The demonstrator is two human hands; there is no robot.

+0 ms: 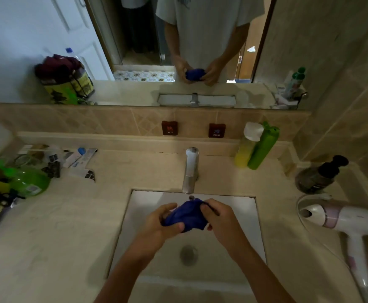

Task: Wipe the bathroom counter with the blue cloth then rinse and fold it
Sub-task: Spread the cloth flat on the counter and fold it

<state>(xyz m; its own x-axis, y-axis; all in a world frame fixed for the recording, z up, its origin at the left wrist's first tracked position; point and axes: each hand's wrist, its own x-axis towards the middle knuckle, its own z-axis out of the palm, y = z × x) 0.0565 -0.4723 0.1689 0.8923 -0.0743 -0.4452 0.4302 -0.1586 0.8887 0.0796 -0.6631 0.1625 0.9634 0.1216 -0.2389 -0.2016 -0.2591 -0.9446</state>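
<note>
Both hands grip the bunched blue cloth [185,216] over the white sink [239,207], just below the chrome faucet [191,169]. The left hand [157,223] clenches its lower left part, thumb across the front; the right hand [219,217] pinches the upper right edge. On the beige bench [69,226], a hair dryer [340,217] lies to the right, green and yellow bottles [257,146] behind.
</note>
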